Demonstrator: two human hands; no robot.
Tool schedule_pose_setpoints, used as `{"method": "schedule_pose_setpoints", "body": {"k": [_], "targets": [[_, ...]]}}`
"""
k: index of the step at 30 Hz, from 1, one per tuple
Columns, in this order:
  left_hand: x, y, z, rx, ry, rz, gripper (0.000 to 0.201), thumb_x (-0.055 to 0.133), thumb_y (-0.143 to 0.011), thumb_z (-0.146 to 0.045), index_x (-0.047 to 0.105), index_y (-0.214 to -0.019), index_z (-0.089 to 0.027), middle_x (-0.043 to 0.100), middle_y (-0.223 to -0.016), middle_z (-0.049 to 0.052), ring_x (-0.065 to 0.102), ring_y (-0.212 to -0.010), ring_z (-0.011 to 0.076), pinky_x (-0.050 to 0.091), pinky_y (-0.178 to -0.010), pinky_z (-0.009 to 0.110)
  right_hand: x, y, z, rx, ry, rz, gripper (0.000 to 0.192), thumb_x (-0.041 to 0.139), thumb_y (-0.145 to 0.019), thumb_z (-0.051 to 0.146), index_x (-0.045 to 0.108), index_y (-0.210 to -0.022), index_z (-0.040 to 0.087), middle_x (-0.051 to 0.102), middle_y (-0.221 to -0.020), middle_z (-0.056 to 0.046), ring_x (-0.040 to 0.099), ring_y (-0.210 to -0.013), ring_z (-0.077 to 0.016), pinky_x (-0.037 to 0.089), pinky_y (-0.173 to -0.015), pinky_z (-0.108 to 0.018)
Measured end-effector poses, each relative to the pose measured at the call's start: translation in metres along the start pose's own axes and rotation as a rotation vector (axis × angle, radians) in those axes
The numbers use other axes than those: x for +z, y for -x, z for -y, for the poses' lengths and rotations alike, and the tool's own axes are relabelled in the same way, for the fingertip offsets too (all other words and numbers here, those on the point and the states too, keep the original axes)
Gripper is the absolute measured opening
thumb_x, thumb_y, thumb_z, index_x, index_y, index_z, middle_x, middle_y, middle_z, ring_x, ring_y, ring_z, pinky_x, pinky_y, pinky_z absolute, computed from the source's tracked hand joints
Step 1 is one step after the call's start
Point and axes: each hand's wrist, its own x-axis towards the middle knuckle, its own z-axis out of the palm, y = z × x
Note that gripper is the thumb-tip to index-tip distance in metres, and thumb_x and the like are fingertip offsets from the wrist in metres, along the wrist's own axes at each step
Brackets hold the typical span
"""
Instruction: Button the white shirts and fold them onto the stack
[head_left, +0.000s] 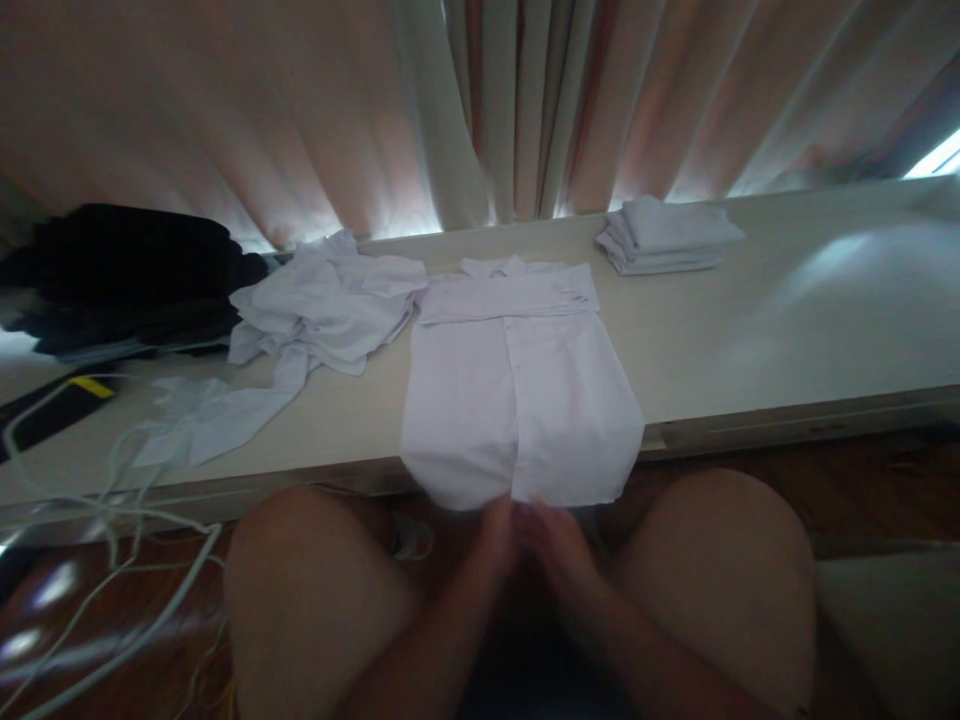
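Observation:
A white button-up shirt (517,390) lies flat on the pale table (787,330), collar away from me, sleeves folded across its top. Its hem hangs a little over the near table edge. My left hand (499,535) and my right hand (551,545) are close together just below the middle of that hem, between my knees. The blur hides whether the fingers pinch the cloth or only touch it.
A crumpled heap of white shirts (315,310) lies left of the flat shirt, and dark clothing (127,270) sits further left. A neat stack of folded white shirts (667,235) rests at the back right. White cables (120,500) trail off the table's left end. Curtains hang behind.

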Motion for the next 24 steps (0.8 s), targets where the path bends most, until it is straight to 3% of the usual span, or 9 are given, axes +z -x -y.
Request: {"method": "schedule_pose_setpoints", "body": {"k": [4, 7, 10, 16, 19, 24], "targets": [[-0.011, -0.006, -0.002, 0.056, 0.062, -0.019, 0.011, 0.072, -0.068, -0.019, 0.067, -0.077, -0.014, 0.070, -0.077, 0.008, 0.068, -0.074, 0.0195, 0.051, -0.067, 0.029, -0.011, -0.011, -0.005, 0.083, -0.042, -0.065, 0.027, 0.078, -0.067, 0.024, 0.061, -0.088, 0.018, 0.072, -0.083, -0.006, 0.070, -0.074, -0.0224, 0.055, -0.069, -0.036], [-0.027, -0.009, -0.018, 0.140, 0.144, -0.066, 0.009, 0.066, -0.069, -0.015, 0.066, -0.077, -0.017, 0.070, -0.088, 0.006, 0.067, -0.085, 0.0186, 0.051, -0.078, 0.031, -0.025, -0.026, 0.004, 0.084, -0.086, -0.232, 0.019, 0.066, -0.071, 0.020, 0.057, -0.088, 0.022, 0.067, -0.078, 0.001, 0.066, -0.071, -0.0173, 0.052, -0.070, -0.033], [-0.045, -0.010, -0.039, 0.233, 0.250, -0.115, 0.010, 0.057, -0.073, -0.017, 0.063, -0.078, -0.021, 0.069, -0.097, 0.004, 0.065, -0.096, 0.0197, 0.049, -0.085, 0.037, -0.039, -0.049, 0.028, 0.051, -0.126, -0.410, 0.011, 0.056, -0.080, 0.030, 0.054, -0.089, 0.025, 0.062, -0.078, 0.002, 0.062, -0.069, -0.0157, 0.049, -0.069, -0.031], [-0.074, -0.002, -0.072, 0.364, 0.425, -0.058, 0.036, 0.041, -0.086, -0.046, 0.067, -0.103, -0.027, 0.066, -0.120, 0.007, 0.061, -0.112, 0.0261, 0.049, -0.089, 0.045, -0.057, -0.085, 0.075, -0.071, -0.212, -0.546, 0.034, 0.028, -0.092, 0.052, 0.052, -0.090, 0.028, 0.063, -0.081, 0.000, 0.061, -0.071, -0.0177, 0.050, -0.070, -0.034], [-0.088, -0.002, -0.087, 0.391, 0.486, -0.109, 0.048, 0.038, -0.089, -0.061, 0.067, -0.104, -0.026, 0.068, -0.112, 0.008, 0.065, -0.101, 0.0241, 0.051, -0.082, 0.040, -0.062, -0.088, 0.081, -0.070, -0.234, -0.542, 0.038, 0.025, -0.095, 0.052, 0.051, -0.085, 0.026, 0.062, -0.078, -0.001, 0.061, -0.068, -0.0182, 0.051, -0.069, -0.035], [-0.104, -0.011, -0.101, 0.362, 0.458, -0.244, 0.015, 0.056, -0.091, -0.035, 0.065, -0.091, -0.023, 0.064, -0.083, -0.001, 0.060, -0.066, 0.0114, 0.048, -0.063, 0.025, -0.056, -0.089, 0.076, -0.050, -0.262, -0.475, 0.035, 0.031, -0.096, 0.047, 0.058, -0.088, 0.025, 0.065, -0.076, -0.001, 0.062, -0.065, -0.0193, 0.053, -0.068, -0.040]]}}
